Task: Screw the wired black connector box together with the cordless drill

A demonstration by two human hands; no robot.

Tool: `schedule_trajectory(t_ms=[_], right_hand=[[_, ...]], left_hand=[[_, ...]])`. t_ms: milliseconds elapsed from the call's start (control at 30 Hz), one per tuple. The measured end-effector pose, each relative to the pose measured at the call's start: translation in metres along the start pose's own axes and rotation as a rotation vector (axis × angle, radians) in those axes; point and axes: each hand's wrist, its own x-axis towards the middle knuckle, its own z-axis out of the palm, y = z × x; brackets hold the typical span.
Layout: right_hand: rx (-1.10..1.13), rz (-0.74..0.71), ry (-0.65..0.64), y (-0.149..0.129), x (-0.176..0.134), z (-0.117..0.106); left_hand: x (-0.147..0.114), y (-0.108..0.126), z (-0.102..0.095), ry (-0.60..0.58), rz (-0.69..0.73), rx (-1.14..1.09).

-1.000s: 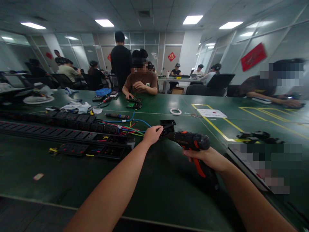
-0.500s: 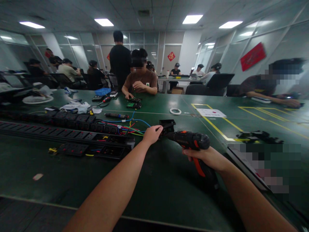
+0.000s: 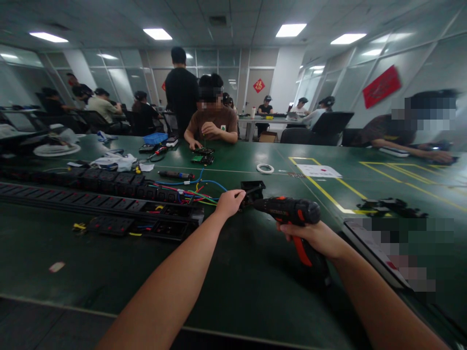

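Note:
My right hand (image 3: 317,237) is wrapped round the handle of a black and orange cordless drill (image 3: 288,210), which points left. The front end of the drill meets a small black plastic housing (image 3: 253,188); the exact contact is too dark to make out. At the near left side of that housing, my left hand (image 3: 231,202) is closed, thumb and fingers pinched on it. Blue, green and red wires (image 3: 200,197) run from behind my left hand to a row of black socket modules (image 3: 120,183) on the left.
A long black power strip rail (image 3: 73,198) lies on the green table (image 3: 233,282). Further back are a tape roll (image 3: 265,168), a pen-like tool (image 3: 176,175) and a paper sheet (image 3: 319,170). Black parts (image 3: 394,207) lie at right. A co-worker (image 3: 211,116) sits opposite.
The drill and my right hand have shifted very slightly to the right. My left hand stays on the black housing.

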Motion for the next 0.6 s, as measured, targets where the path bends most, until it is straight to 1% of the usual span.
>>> schedule_trajectory(t_ms=[133, 333, 600], right_hand=[[0.009, -0.025, 0.007, 0.0006, -0.0003, 0.0009], [0.027, -0.041, -0.016, 0.0009, -0.0004, 0.0004], [-0.030, -0.005, -0.008, -0.0068, -0.0009, 0.0030]], left_hand=[[-0.0004, 0.0009, -0.0019, -0.004, -0.007, -0.005], [-0.0005, 0.0016, -0.0024, 0.001, -0.008, -0.010], [-0.0018, 0.0020, -0.0016, 0.010, -0.004, -0.009]])
